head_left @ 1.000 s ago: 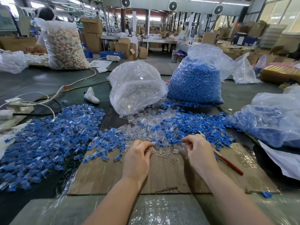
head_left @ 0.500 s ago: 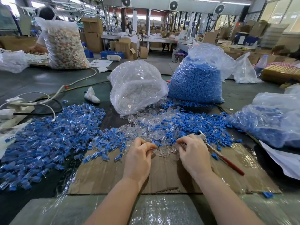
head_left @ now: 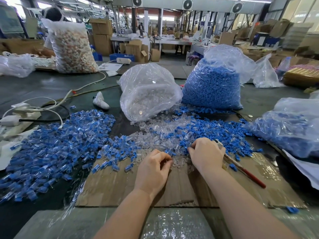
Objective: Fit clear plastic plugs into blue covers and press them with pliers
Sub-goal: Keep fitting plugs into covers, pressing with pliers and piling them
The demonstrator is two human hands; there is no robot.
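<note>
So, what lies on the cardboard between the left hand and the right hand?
In the head view, loose clear plugs lie scattered on the cardboard between the left hand and the right hand.

One head-worn view — looking forward and down, close over the cardboard sheet (head_left: 172,187), the factory hall stretching beyond it.

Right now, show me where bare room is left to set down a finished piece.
Free: the brown cardboard sheet near the left hand, and its strip right of the red-handled pliers. Crowded: the loose blue covers and clear plugs ahead of both hands, and the assembled pile leftward.
</note>
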